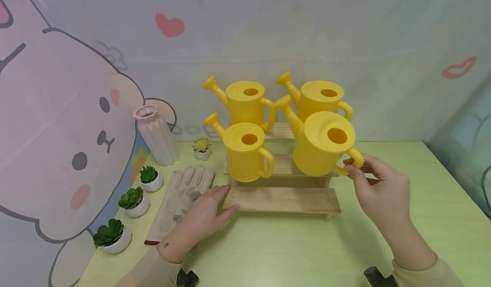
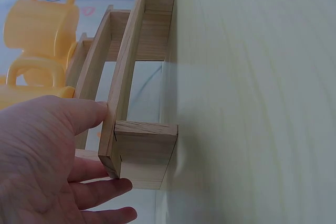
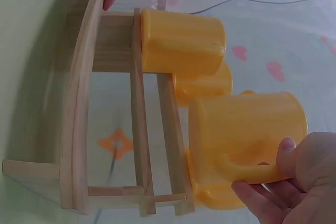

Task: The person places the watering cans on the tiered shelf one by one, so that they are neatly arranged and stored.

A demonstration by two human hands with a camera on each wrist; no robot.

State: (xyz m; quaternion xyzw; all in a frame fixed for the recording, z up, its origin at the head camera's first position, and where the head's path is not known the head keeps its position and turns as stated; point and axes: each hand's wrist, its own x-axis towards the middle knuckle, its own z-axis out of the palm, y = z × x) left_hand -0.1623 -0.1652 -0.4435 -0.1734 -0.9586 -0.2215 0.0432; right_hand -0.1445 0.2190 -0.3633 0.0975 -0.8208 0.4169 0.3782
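My right hand [image 1: 383, 189] grips a yellow watering can [image 1: 326, 142] by the lower part of its handle. This can is held up at the right of a three-step wooden stand [image 1: 281, 199], tilted slightly, its spout pointing left. At the stand's left end my left hand [image 1: 205, 212] pinches the lowest step, with the thumb [image 2: 92, 114] on one side of the board and fingers on the other. Another yellow can [image 1: 244, 153] stands on the middle step at left. Two more cans, a left one [image 1: 245, 104] and a partly hidden right one [image 1: 321, 95], stand on the top step.
Left of the stand lies a pair of pale work gloves [image 1: 168, 219]. Beyond are a pink ribbed vase [image 1: 159, 140], a small succulent [image 1: 201, 147] and several potted succulents [image 1: 132, 202] in white pots. A printed cloth [image 1: 307, 31] hangs behind the green table [image 1: 433, 172].
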